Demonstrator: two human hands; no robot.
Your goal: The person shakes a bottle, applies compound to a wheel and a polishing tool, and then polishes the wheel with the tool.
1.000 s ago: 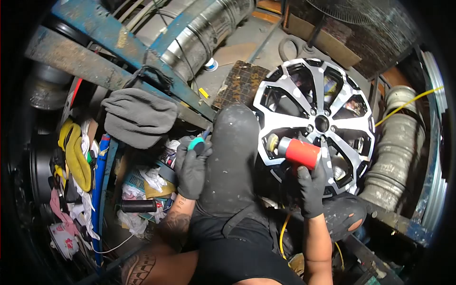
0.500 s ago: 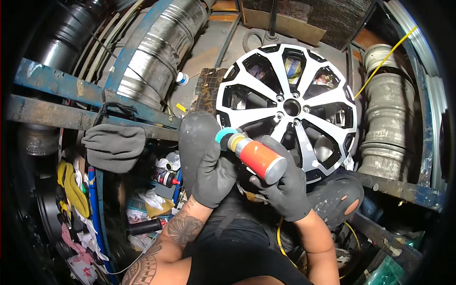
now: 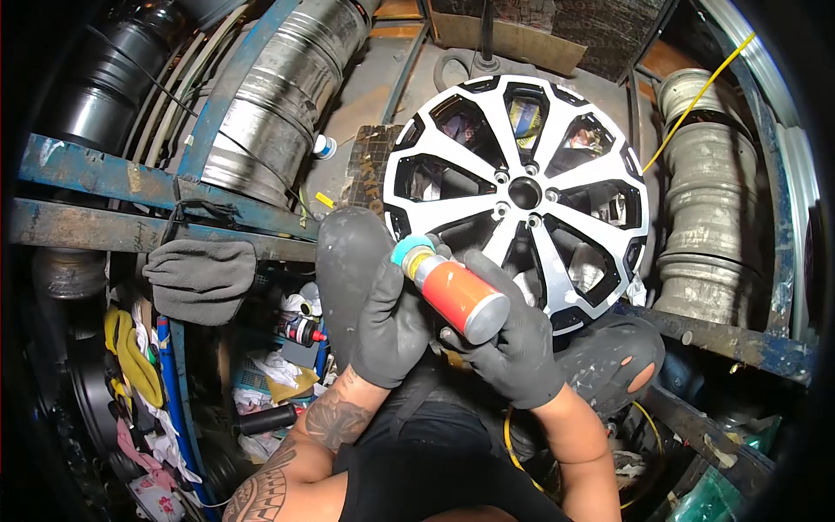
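My gloved right hand (image 3: 513,357) is wrapped round a small red-and-silver air sander (image 3: 457,296), its silver end tilted towards me. At the sander's far end sits a round teal pad (image 3: 412,250). My gloved left hand (image 3: 390,335) is closed at that end, with its thumb against the pad; its other fingers are partly hidden. Just beyond both hands lies a large alloy wheel (image 3: 491,209) with white spokes and black pockets, face up near my knees.
Stacked metal wheel barrels (image 3: 283,91) lie behind a blue metal frame (image 3: 104,174) on the left. More silver rims (image 3: 709,217) line the right side. A grey cloth (image 3: 202,283) hangs on the frame. A yellow hose (image 3: 696,109) runs at upper right. Rags and bottles fill the lower left.
The whole view has shifted slightly, so the wheel sits a little further left. The sander has turned slightly in my hands, its silver end swinging left and down. Both hands keep their hold.
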